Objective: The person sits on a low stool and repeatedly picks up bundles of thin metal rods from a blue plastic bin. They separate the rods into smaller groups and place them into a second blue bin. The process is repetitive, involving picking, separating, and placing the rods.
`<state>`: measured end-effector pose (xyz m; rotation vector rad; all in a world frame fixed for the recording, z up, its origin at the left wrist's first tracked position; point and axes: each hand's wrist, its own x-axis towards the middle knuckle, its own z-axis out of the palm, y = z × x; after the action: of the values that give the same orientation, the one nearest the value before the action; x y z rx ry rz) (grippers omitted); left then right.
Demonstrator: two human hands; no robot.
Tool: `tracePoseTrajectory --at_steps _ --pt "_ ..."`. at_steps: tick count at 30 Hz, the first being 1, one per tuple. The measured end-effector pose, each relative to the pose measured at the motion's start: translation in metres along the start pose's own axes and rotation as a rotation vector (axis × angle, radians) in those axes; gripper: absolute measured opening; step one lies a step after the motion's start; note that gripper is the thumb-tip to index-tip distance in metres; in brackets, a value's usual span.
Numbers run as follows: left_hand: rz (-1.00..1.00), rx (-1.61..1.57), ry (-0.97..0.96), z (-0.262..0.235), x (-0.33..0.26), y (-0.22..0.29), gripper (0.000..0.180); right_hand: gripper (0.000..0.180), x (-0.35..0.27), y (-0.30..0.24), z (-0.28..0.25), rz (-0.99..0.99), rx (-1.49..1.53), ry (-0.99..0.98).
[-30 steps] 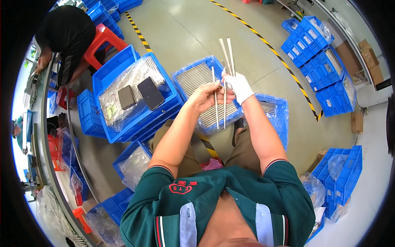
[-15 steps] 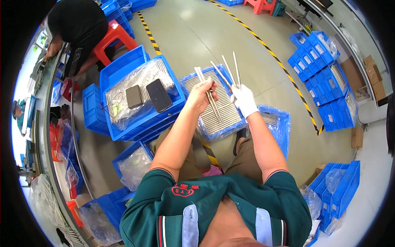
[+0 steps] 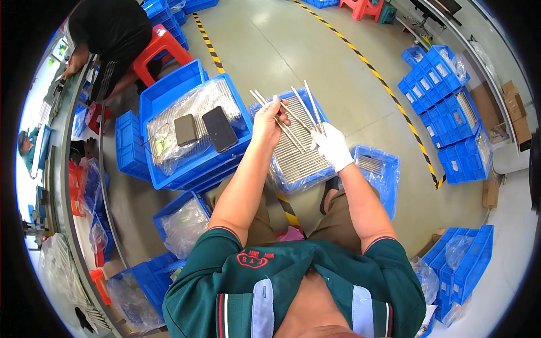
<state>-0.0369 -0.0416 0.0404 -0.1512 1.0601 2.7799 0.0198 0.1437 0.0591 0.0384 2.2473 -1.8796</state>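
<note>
Slim silvery metal rods (image 3: 292, 137) are in my bare left hand (image 3: 267, 121), its fingers closed round them and the ends slanting down to the right. My right hand (image 3: 333, 147), in a white glove, grips more metal rods (image 3: 313, 105) that fan upward from its fingers. One rod spans the gap between my hands, its far end at my left fingertips. Beneath both hands sits a blue crate (image 3: 307, 183) lined with clear plastic, where many similar rods lie side by side in a layer.
Stacked blue crates (image 3: 169, 181) on the left carry bagged rods, a black phone (image 3: 219, 129) and a dark flat device (image 3: 185, 130). Another plastic-lined crate (image 3: 389, 183) is by my right knee. A person (image 3: 110, 31) bends over a bench near a red stool (image 3: 159, 52). Crate stacks (image 3: 451, 115) stand right.
My left hand has shifted slightly left and now touches the far end of one rod from my right hand. The rods in my right hand have tilted leftward.
</note>
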Motion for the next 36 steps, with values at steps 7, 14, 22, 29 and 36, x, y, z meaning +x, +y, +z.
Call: tracePoseTrajectory --at_steps 7,14,22,29,36 --pt "-0.095 0.07 -0.045 0.018 -0.017 -0.027 0.023 0.015 0.008 0.005 0.006 -0.023 0.148 0.062" --pt "-0.155 0.322 -0.064 0.029 -0.026 -0.022 0.022 0.018 0.015 0.026 0.006 -0.163 0.077 0.125" --pt "-0.192 0.309 -0.045 0.041 -0.036 -0.039 0.017 0.02 0.022 0.021 0.008 -0.124 0.057 0.208" --pt "-0.338 0.516 -0.213 0.032 -0.035 -0.037 0.019 0.021 0.046 0.019 -0.023 -0.032 0.298 0.235" --pt "-0.498 0.508 -0.32 0.032 -0.044 -0.054 0.022 0.02 0.047 0.021 -0.018 -0.036 0.19 0.299"
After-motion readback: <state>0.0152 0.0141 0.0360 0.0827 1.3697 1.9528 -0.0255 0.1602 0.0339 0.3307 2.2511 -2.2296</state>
